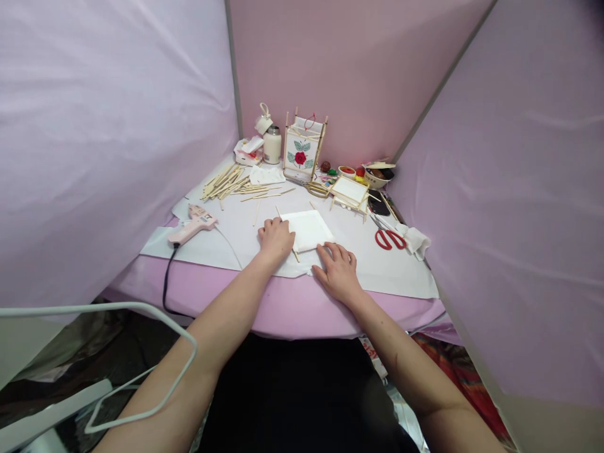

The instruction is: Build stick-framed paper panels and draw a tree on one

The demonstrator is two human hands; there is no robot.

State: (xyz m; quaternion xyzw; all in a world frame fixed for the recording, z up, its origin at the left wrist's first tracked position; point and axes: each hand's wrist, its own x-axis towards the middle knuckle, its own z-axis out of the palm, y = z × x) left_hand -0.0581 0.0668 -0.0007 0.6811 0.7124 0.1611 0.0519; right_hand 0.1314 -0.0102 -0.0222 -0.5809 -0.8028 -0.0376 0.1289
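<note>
A white paper square framed with thin wooden sticks (308, 229) lies on the white sheet (401, 270) covering the pink table. My left hand (275, 239) rests on the square's left edge with its fingers curled down over a stick. My right hand (336, 270) lies flat just below the square's near right corner, fingers stretched out and apart, touching the sheet and holding nothing.
A pink glue gun (192, 227) with a black cord lies at the left. A pile of wooden sticks (229, 182) sits behind it. A finished stick lantern with a red flower (302, 150), a white flask (272, 144), another framed panel (350, 190) and red scissors (389, 239) stand around. Pink cloth walls close in.
</note>
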